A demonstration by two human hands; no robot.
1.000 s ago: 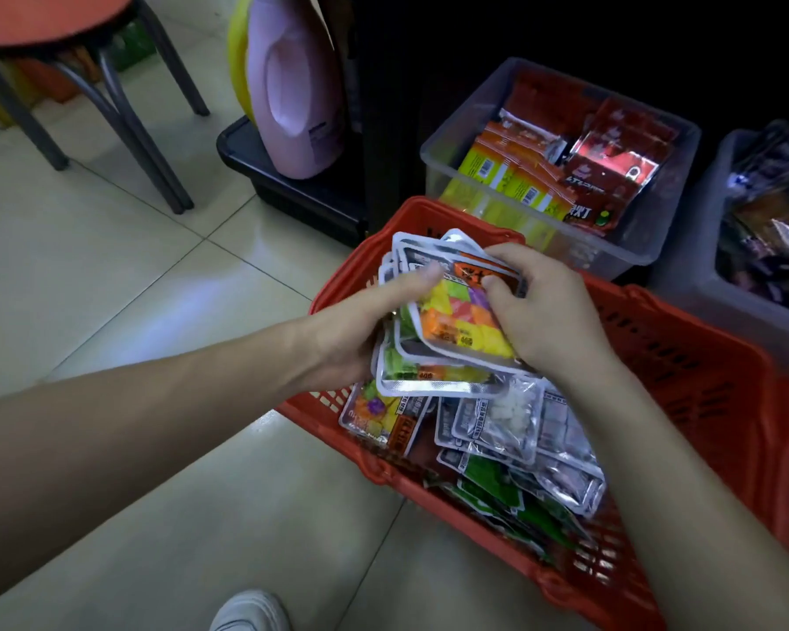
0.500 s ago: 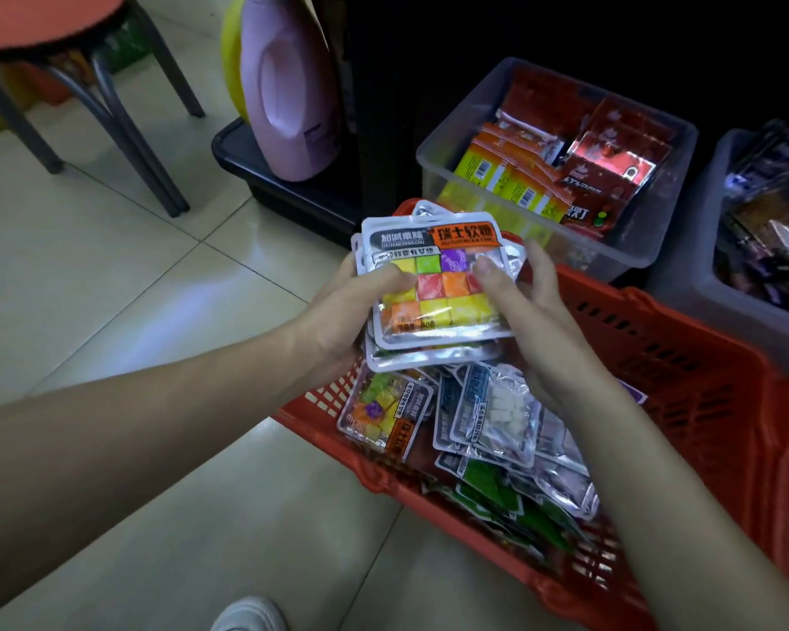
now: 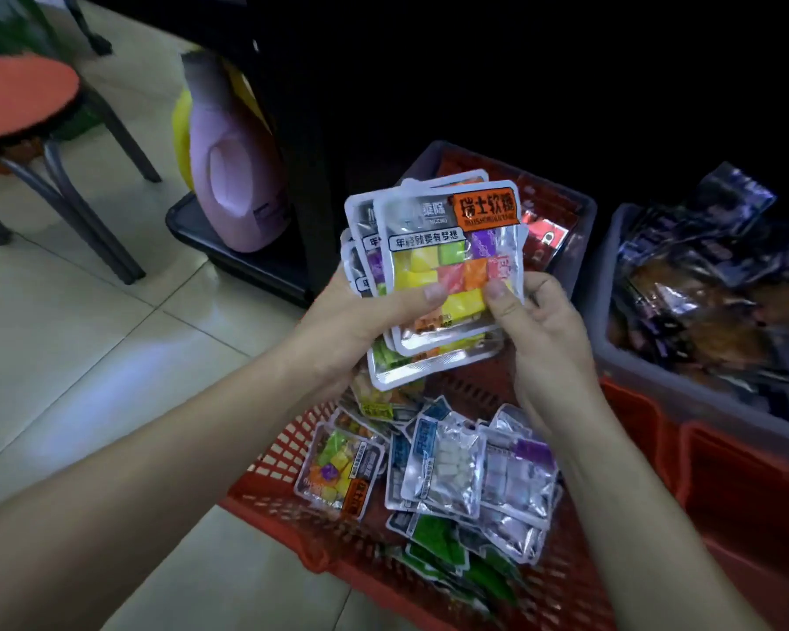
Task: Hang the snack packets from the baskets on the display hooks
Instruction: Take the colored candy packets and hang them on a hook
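A stack of colourful candy packets [image 3: 443, 252], clear with an orange label, is held upright above the red basket [image 3: 283, 466]. My left hand [image 3: 361, 321] grips the stack from the left, thumb across the front packet. My right hand [image 3: 534, 321] pinches its lower right edge with the thumb on the front. Loose in the basket lie more packets: a colourful one [image 3: 338, 475], silver ones with white candy [image 3: 452, 471] and green ones [image 3: 438, 539]. No display hooks are in view.
A clear bin with red packets [image 3: 547, 230] stands behind the stack. A grey bin of dark packets [image 3: 702, 284] sits at the right. A pink detergent bottle [image 3: 233, 175] stands on a black tray at a dark shelf post. A red stool [image 3: 19, 97] stands on the tiled floor at left.
Both hands have lifted the stack of candy packets up out of the red basket and turned it upright, facing me. The view has tilted and come closer.
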